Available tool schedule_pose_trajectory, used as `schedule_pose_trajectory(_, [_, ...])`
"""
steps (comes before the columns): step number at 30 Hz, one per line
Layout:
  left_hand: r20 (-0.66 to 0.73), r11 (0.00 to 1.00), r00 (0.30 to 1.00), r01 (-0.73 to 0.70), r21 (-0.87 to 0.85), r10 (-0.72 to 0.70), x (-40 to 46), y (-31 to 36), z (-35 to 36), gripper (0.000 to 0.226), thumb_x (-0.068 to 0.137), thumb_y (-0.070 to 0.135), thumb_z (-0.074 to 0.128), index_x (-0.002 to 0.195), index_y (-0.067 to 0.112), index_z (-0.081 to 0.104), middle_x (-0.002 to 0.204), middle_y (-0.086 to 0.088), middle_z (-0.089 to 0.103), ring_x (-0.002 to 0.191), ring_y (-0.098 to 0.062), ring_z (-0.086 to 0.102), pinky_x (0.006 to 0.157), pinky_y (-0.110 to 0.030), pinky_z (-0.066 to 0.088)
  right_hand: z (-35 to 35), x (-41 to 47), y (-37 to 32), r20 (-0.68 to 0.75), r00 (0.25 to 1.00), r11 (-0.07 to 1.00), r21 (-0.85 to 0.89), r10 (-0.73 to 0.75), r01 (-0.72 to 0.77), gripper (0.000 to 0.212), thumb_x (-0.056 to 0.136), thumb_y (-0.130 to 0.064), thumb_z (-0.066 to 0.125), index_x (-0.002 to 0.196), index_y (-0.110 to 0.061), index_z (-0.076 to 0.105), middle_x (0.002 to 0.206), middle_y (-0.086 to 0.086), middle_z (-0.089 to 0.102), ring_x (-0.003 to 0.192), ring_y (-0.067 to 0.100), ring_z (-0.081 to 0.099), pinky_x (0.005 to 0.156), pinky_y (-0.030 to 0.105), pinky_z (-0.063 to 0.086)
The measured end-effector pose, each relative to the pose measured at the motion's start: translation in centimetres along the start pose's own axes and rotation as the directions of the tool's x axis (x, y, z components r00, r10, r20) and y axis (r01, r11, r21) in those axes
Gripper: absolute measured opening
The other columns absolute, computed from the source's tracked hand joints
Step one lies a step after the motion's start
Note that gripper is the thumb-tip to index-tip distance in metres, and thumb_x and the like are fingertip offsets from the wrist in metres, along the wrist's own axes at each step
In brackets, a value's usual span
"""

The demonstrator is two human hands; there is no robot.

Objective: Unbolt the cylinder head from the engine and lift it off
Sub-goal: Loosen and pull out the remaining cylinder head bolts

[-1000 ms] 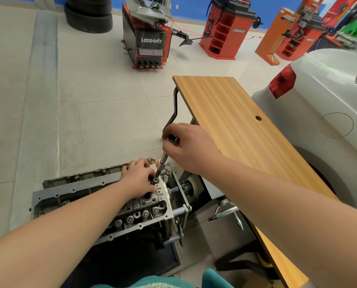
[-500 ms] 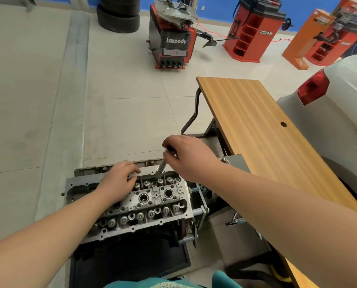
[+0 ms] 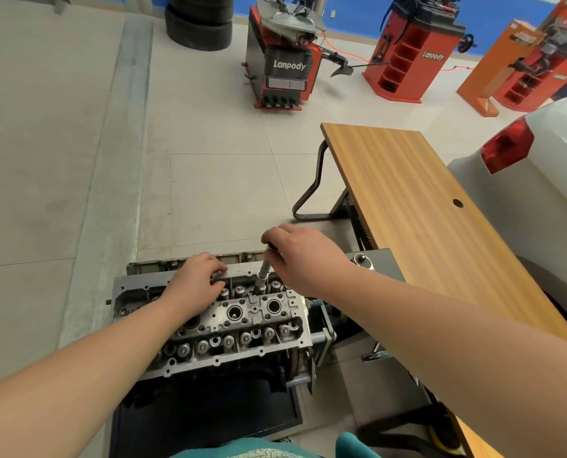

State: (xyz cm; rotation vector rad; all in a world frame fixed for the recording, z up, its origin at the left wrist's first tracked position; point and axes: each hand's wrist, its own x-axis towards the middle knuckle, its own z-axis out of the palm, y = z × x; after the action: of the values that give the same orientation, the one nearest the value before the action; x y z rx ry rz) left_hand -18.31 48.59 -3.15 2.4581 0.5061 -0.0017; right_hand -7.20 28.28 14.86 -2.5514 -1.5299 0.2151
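The cylinder head (image 3: 229,322) sits on top of the engine (image 3: 275,368), low in the middle of the view, just beside the wooden table (image 3: 424,206). It is one thick block of cast metal, so I judge it heavy, fully stiff, and probably a little oily on its machined faces.

The right hand (image 3: 303,256) is curled around the top of a socket extension (image 3: 262,276), which stands almost upright on a bolt near the far edge of the head. The left hand (image 3: 194,280) rests on the head with bent fingers; I cannot tell if it holds anything.

For lifting, I think both hands should take the two short ends or the underside of the long edges, not the valve springs (image 3: 239,292), and the head should come straight up. A ratchet (image 3: 366,261) lies on the stand near the right forearm.
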Motion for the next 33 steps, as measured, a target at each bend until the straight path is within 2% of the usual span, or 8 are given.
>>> schedule_pose_trajectory(6, [0.042, 1.000, 0.999, -0.021, 0.018, 0.021, 0.4, -0.1, 0.5, 0.040, 0.088, 0.028, 0.081, 0.126, 0.030, 0.069, 0.118, 0.014, 0.045, 0.123, -0.016, 0.044, 0.109, -0.034, 0.040, 0.3, 0.3, -0.4, -0.040, 0.998, 0.999, 0.028, 0.044, -0.043, 0.026, 0.106, -0.036, 0.055, 0.112, -0.012, 0.063, 0.097, 0.005, 0.067, 0.085, 0.031, 0.062, 0.073, 0.046, 0.055])
schedule_pose_trajectory(19, [0.020, 1.000, 1.000, -0.012, 0.003, 0.012, 0.5, 0.2, 0.8, 0.039, 0.089, 0.024, 0.080, 0.125, 0.031, 0.066, 0.117, 0.014, 0.045, 0.118, -0.011, 0.039, 0.106, -0.030, 0.037, 0.5, 1.0, -0.9, -0.041, 0.999, 0.998, 0.068, 0.022, -0.019, 0.026, 0.106, -0.032, 0.055, 0.123, -0.014, 0.063, 0.110, 0.005, 0.069, 0.096, 0.031, 0.064, 0.080, 0.043, 0.053])
schedule_pose_trajectory(25, [0.037, 1.000, 0.999, -0.009, 0.030, 0.008, 0.6, 0.5, 0.7, 0.039, 0.091, 0.023, 0.078, 0.127, 0.030, 0.063, 0.120, 0.012, 0.045, 0.123, -0.015, 0.041, 0.106, -0.031, 0.038, 0.6, 1.5, -1.2, -0.082, 0.992, 0.993, 0.076, 0.092, -0.086, 0.029, 0.106, -0.039, 0.057, 0.115, -0.013, 0.063, 0.098, 0.003, 0.068, 0.088, 0.030, 0.061, 0.073, 0.039, 0.050])
schedule_pose_trajectory(33, [0.032, 1.000, 0.999, -0.011, 0.026, 0.010, 0.6, 0.3, 1.0, 0.039, 0.091, 0.021, 0.077, 0.127, 0.030, 0.062, 0.120, 0.012, 0.044, 0.125, -0.016, 0.041, 0.107, -0.031, 0.038, 0.7, 1.6, -1.2, -0.074, 0.993, 0.994, 0.075, 0.088, -0.083, 0.024, 0.105, -0.035, 0.057, 0.110, -0.013, 0.064, 0.091, 0.000, 0.062, 0.087, 0.029, 0.060, 0.075, 0.041, 0.052])
